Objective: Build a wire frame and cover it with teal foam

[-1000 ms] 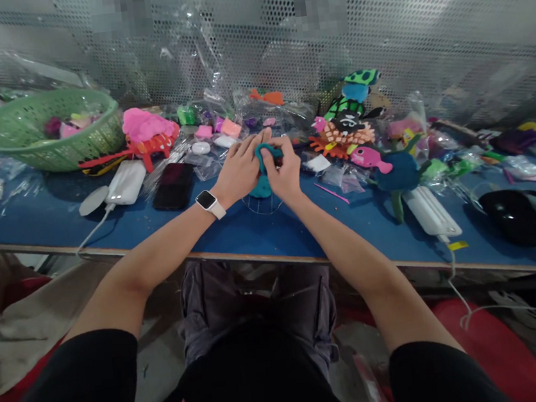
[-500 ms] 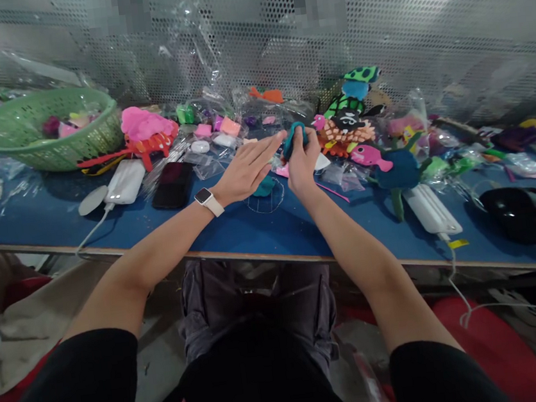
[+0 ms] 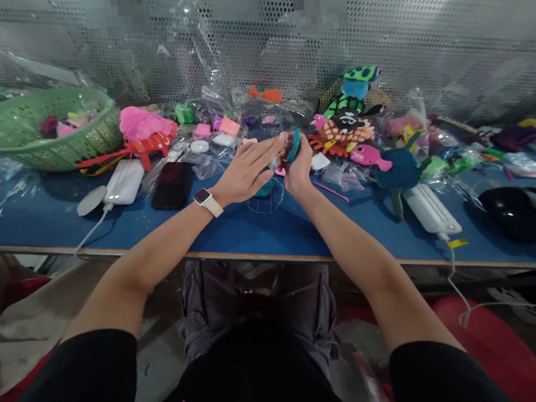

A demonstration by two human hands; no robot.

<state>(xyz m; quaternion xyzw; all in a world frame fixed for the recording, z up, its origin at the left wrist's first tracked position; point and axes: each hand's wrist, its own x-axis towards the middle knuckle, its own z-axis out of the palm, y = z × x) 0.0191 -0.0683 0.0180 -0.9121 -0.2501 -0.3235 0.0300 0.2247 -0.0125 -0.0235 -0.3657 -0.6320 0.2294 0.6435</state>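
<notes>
My right hand (image 3: 299, 166) is wrapped round a small teal piece (image 3: 294, 147) with something brownish beside it, too small to make out. My left hand (image 3: 246, 170) is stretched flat, its fingertips close to the teal piece; whether they touch it I cannot tell. Under my left hand another teal lump (image 3: 265, 188) lies by a thin wire-like ring (image 3: 266, 204) on the blue table (image 3: 252, 235). A purple stick (image 3: 331, 192) rests to the right of my right hand.
A green basket (image 3: 59, 150) stands at the left, near a pink and red figure (image 3: 147, 134), a white power bank (image 3: 124, 182) and a black phone (image 3: 172, 185). Colourful figures (image 3: 348, 121), a second power bank (image 3: 431, 209) and a black headset (image 3: 511, 215) are at the right.
My right hand has turned and shifted slightly left and down with the teal piece, which now shows edge-on between my hands. My left hand has barely moved.
</notes>
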